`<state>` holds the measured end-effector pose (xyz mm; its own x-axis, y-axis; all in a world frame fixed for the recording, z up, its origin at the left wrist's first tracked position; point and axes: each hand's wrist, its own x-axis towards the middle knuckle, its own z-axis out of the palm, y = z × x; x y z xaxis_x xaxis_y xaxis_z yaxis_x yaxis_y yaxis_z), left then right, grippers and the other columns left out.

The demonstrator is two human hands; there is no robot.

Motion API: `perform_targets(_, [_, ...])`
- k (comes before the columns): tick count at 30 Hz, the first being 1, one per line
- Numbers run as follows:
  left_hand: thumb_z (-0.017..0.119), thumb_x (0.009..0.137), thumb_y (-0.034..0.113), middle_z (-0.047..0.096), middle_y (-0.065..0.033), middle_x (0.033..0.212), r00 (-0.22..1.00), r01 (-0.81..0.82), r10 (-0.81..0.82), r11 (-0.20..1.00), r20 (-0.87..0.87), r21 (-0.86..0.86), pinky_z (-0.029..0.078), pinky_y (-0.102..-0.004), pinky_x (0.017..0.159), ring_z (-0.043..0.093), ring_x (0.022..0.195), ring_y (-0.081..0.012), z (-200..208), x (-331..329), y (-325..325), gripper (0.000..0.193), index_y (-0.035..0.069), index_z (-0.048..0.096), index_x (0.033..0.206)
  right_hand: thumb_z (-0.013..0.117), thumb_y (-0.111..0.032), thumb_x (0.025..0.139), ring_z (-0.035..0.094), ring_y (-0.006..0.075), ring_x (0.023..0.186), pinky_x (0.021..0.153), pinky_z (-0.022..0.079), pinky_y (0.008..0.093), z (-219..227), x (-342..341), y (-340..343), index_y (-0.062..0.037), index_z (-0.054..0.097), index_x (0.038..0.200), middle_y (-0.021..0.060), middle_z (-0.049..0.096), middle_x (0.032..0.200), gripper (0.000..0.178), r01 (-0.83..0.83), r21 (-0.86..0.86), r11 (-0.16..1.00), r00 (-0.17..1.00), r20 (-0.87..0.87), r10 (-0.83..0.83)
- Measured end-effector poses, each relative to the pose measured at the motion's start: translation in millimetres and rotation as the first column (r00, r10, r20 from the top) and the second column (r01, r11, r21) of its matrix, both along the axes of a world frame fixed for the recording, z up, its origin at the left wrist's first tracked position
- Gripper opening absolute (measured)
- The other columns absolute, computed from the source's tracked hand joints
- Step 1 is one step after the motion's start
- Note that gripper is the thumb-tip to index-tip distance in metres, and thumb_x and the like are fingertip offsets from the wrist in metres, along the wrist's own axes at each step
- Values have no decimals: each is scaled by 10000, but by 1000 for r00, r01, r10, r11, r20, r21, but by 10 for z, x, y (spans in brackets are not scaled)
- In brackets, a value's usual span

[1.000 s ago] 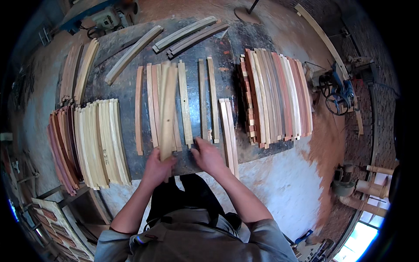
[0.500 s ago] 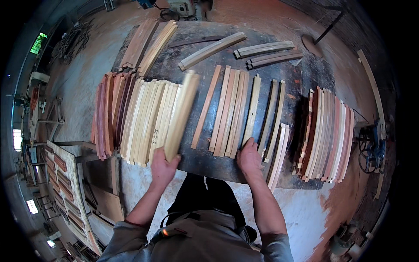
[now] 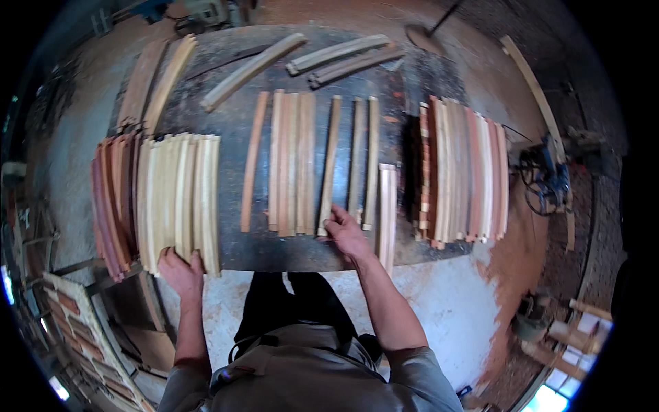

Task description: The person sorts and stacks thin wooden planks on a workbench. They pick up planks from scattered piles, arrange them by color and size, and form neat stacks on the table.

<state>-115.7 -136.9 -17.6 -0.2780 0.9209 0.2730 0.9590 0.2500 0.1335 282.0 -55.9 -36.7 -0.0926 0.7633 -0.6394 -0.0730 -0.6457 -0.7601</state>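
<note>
Pale strips (image 3: 178,199) run forward from the left hand (image 3: 181,271), which is spread at their ends; the right hand (image 3: 347,237), forearm (image 3: 381,292) slanting inward, pinches a slat (image 3: 331,154).

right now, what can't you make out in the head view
All in the head view:
Left hand: its own back hides the palm, so its grip on the pale strips is unclear.
Right hand: it hides its palm side, so its grip on the lone strip is unclear.
Right-hand stack: top pieces hide most lower ones.
Far machine: cut off by the top edge.
</note>
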Motion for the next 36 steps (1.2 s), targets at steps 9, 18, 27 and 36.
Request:
perform_targets(9, [729, 833, 227, 500, -252, 1295, 996, 82, -80, 994, 34, -77, 366, -507, 1028, 470, 1189, -430, 221, 211, 133, 554, -66, 506, 1248, 444, -102, 1027, 653, 184, 973, 849, 557, 360, 257, 143, -497, -24, 469, 1391, 101, 628, 1168, 373, 196, -161, 967, 737, -627, -253])
perform_targets(18, [603, 958, 176, 671, -99, 1002, 196, 576, 266, 747, 944, -330, 520, -322, 784, 641, 882, -183, 205, 2105, 514, 360, -18, 532, 1252, 567, -116, 979, 584, 76, 748, 653, 476, 221, 438, -201, -781, -21, 539, 1248, -2, 587, 873, 286, -98, 22, 995, 978, -182, 101])
perform_targets(27, [521, 962, 107, 597, -64, 813, -45, 521, 553, 724, 832, -453, 503, -323, 570, 585, 638, -149, 255, 2367, 506, 114, 36, 526, 1050, 621, -205, 902, 681, 380, 926, 764, 558, 453, 590, 578, 8, 16, 508, 1096, 218, 668, 1004, 315, -361, -83, 929, 324, 923, 209])
perform_targets(36, [516, 961, 99, 594, -63, 805, -49, 525, 485, 756, 873, -391, 494, -316, 548, 589, 612, -159, 310, 2387, 475, 117, 34, 521, 1058, 530, -125, 960, 692, 213, 807, 689, 569, 348, 375, 730, -195, -1, 581, 1202, 132, 689, 947, 276, -62, 41, 997, 942, 334, 45])
